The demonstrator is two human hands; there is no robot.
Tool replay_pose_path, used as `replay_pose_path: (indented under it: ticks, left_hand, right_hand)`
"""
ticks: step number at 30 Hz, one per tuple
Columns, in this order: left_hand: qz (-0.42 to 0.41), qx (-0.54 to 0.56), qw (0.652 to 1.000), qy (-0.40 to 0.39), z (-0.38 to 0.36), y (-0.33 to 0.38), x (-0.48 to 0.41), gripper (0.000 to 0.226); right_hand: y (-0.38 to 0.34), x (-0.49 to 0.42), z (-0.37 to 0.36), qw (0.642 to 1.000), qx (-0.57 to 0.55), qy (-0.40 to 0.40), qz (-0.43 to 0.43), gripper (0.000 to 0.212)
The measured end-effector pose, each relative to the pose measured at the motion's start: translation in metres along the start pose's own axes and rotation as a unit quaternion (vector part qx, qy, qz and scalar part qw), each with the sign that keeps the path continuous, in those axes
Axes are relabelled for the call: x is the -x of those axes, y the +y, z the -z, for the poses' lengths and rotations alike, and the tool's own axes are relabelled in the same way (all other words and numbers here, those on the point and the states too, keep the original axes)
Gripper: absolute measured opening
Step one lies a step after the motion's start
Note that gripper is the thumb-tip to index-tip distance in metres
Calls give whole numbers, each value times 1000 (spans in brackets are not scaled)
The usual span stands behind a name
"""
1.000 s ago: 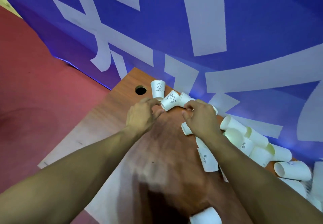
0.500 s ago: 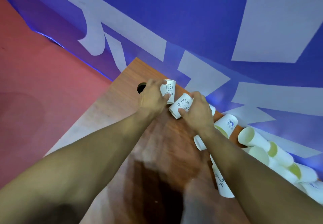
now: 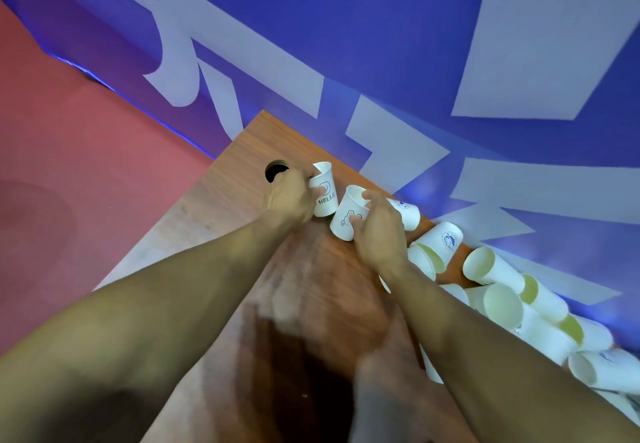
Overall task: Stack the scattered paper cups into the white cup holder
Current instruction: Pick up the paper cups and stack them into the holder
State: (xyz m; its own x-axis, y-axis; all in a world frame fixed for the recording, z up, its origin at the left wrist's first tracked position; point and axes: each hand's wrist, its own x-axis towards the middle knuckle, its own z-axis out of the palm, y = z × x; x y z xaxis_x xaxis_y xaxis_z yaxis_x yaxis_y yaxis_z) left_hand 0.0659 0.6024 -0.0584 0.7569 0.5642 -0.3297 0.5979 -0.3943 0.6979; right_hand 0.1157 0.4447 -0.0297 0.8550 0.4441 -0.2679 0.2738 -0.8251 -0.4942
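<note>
Overall, a red floor [image 3: 86, 172] fills the left of the frame and runs up to the left edge of a wooden table [image 3: 221, 200], whose far corner points toward the upper centre against a blue and white wall [image 3: 381, 44]. Left of centre the tabletop is bare, apart from a round dark hole [image 3: 273, 169] near the far corner.

Just right of that hole, the left hand [image 3: 289, 197] is closed around a white cup printed HELLO [image 3: 325, 191], which stands roughly upright, mouth up. Touching or just beside it, the right hand [image 3: 377, 231] grips a tilted cup with a cartoon print [image 3: 346, 214], one finger hooked over its rim and another pressed on its side.

Behind the right hand lies another cup [image 3: 407, 212]. Further right, a pile of scattered paper cups [image 3: 502, 290] lies on its sides along the table's far edge, crowding the lower right of the frame up to the wall. No white cup holder can be made out.
</note>
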Motion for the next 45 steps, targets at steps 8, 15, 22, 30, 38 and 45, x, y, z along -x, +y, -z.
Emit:
replay_pose_path:
  ticks: [8, 15, 22, 30, 38, 45]
  left_hand:
    - [-82, 9, 996, 29, 33, 19, 66, 14]
    - [-182, -10, 982, 56, 38, 82, 142, 15]
    - [-254, -18, 965, 61, -12, 167, 229, 13]
    - [-343, -47, 938, 22, -122, 262, 329, 12]
    - [-413, -78, 907, -16, -221, 326, 398, 16]
    - [-438, -113, 891, -39, -284, 351, 430, 14]
  right_hand:
    - [-7, 60, 44, 995, -60, 81, 27, 23]
    - [19, 127, 103, 981, -108, 155, 50, 17]
    - [93, 211, 181, 970, -90, 218, 63, 15]
    - [218, 306, 258, 951, -63, 301, 38, 16]
    - [337, 378, 310, 934, -45, 354, -4, 16]
    - [408, 412, 327, 919, -31, 389, -56, 17]
